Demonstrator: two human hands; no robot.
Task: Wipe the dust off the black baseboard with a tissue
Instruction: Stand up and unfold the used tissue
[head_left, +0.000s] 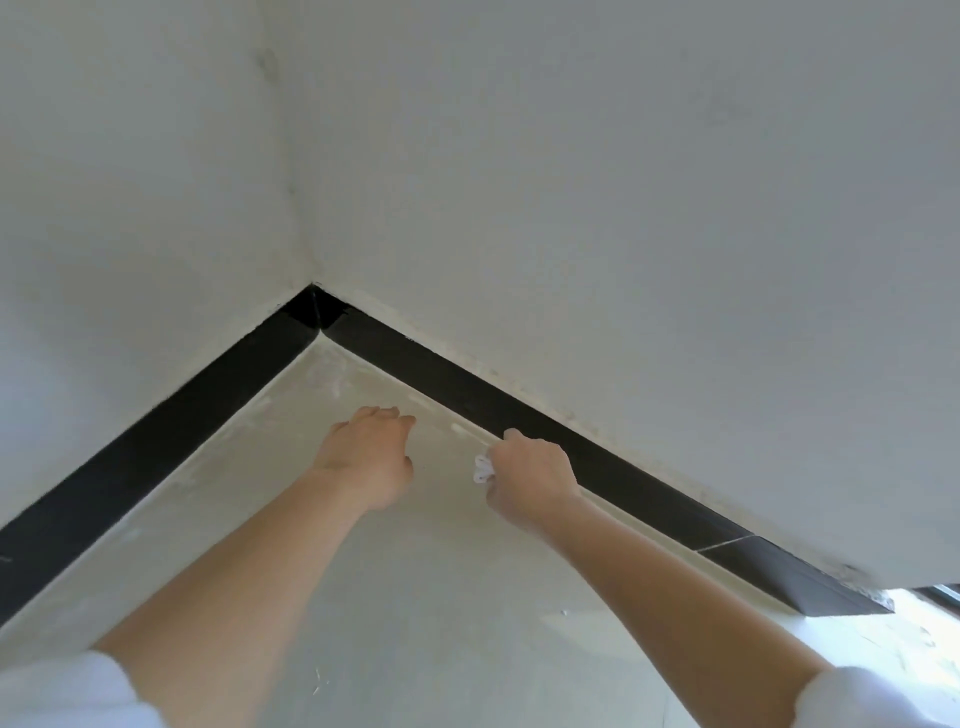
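A black baseboard (431, 376) runs along the foot of two white walls and meets in a corner at the upper middle. My right hand (532, 475) grips a crumpled white tissue (483, 467) and sits at the lower edge of the right-hand stretch of baseboard, fingers curled round the tissue. Most of the tissue is hidden inside the fist. My left hand (369, 454) rests on the pale floor a little left of it, fingers bent loosely, holding nothing.
The pale floor (415, 597) shows dusty whitish smears near the corner. A thin joint line crosses the baseboard at the right (724, 543), where the board ends by a bright opening (935, 597). White walls (623, 208) rise above.
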